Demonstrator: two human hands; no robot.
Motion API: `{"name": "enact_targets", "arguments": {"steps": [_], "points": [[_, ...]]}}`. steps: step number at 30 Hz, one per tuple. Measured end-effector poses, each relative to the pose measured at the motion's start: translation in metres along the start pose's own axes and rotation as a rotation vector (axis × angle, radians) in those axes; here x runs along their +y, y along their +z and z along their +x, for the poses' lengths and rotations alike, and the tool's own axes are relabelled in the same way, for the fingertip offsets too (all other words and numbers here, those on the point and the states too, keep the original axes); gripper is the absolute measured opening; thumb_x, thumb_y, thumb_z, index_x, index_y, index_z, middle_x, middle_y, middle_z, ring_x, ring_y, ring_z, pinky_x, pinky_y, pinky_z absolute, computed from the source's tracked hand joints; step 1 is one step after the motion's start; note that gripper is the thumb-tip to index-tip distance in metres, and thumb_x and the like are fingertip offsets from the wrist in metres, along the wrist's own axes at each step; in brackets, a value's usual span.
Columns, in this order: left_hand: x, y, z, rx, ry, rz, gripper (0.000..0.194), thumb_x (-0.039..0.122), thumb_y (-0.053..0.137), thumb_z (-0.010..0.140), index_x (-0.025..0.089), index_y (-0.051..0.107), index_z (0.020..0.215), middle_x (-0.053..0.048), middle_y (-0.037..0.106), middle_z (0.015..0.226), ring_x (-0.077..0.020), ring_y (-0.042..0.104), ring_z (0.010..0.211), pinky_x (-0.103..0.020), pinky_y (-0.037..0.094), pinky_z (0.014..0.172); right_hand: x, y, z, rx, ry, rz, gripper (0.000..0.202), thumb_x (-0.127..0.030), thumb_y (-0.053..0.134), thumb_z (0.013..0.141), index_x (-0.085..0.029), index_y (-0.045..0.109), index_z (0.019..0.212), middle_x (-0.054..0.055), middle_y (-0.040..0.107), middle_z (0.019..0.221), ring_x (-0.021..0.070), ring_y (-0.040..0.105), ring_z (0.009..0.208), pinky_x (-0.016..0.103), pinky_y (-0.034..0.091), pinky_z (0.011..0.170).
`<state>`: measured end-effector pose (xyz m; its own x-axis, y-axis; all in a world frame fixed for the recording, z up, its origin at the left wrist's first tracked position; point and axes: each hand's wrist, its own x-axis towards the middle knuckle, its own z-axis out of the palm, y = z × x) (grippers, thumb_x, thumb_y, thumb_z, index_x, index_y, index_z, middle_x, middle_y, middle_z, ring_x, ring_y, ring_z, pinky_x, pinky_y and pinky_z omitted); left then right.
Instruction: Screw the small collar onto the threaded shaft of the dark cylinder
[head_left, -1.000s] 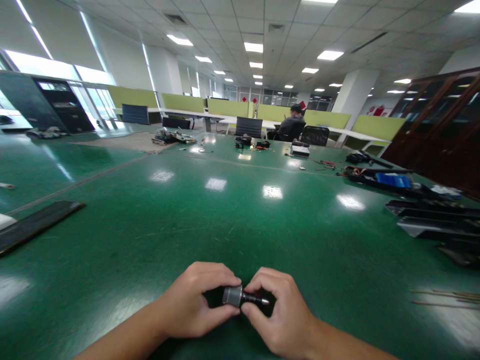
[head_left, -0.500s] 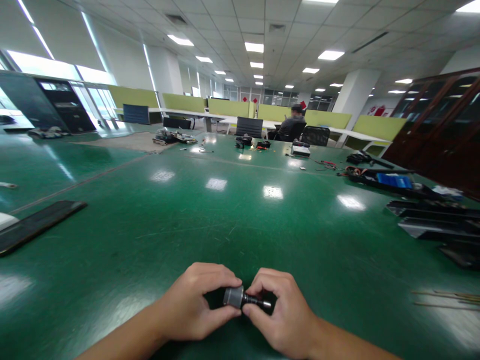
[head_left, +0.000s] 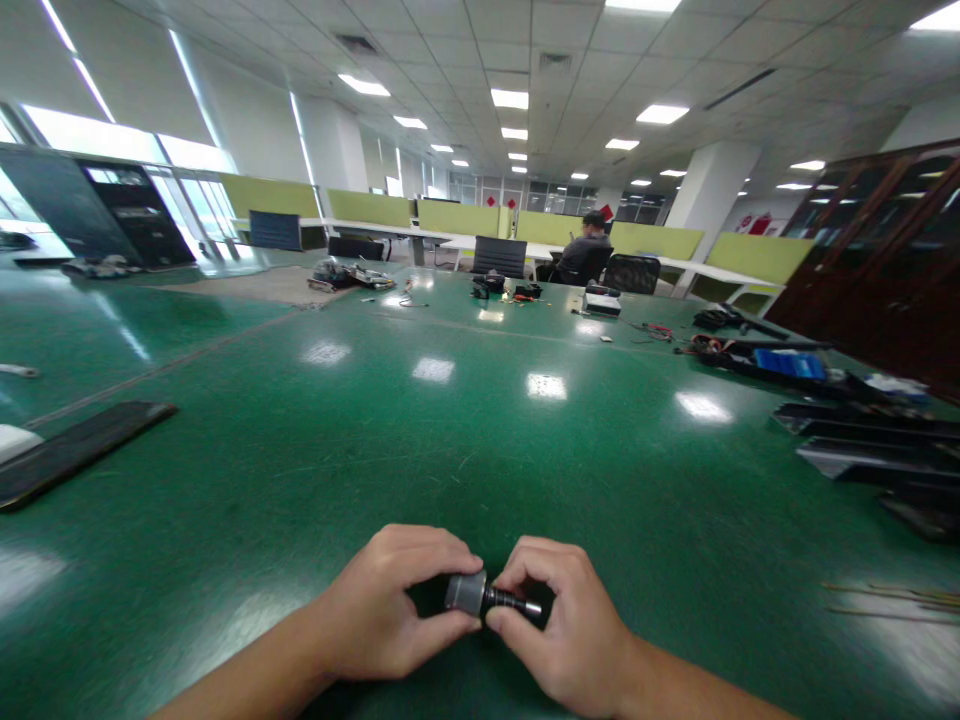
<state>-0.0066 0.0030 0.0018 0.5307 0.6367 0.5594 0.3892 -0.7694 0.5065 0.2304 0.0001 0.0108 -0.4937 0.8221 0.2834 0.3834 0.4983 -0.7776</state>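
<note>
A small dark metal part [head_left: 468, 593] with a thick grey cylindrical body and a thin black shaft with a silver tip lies sideways between my hands, low in the view. My left hand [head_left: 401, 600] pinches the thick body between thumb and fingers. On the other side, my right hand [head_left: 566, 620] has thumb and index finger closed on the thin shaft beside the body, and the silver tip points right, into the curl of that hand. Both hands are just over the green tabletop [head_left: 450, 460].
A long dark flat bar [head_left: 82, 450] lies at the left. Black angled metal pieces [head_left: 870, 455], a tray with blue items [head_left: 787, 362] and thin brass-coloured rods [head_left: 892, 598] are at the right. Beyond the table a person [head_left: 589, 250] sits.
</note>
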Motion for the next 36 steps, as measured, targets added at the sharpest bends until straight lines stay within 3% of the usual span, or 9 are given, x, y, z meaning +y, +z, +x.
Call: {"name": "enact_targets", "arguments": {"steps": [13,36], "points": [[-0.0012,-0.0036,0.0016,0.018,0.016,0.005,0.035,0.022,0.08,0.078,0.021,0.068,0.112,-0.004,0.076,0.093,-0.0176,0.073,0.083,-0.028,0.059,0.075,-0.0001,0.0015,0.0012,0.009,0.107,0.019,0.007,-0.018,0.073,0.077,-0.018,0.067,0.074,0.0,0.064,0.069,0.0171,0.059,0.065,0.029,0.041,0.065],[-0.0031,-0.0087,0.0016,0.077,0.041,0.076,0.04,0.024,0.083,0.076,0.023,0.068,0.114,-0.001,0.077,0.098,-0.0162,0.075,0.09,-0.026,0.061,0.081,-0.001,0.0008,0.003,0.053,0.098,0.027,0.011,-0.02,0.072,0.08,-0.018,0.063,0.074,-0.001,0.06,0.07,0.0164,0.056,0.066,0.029,0.038,0.064]]}}
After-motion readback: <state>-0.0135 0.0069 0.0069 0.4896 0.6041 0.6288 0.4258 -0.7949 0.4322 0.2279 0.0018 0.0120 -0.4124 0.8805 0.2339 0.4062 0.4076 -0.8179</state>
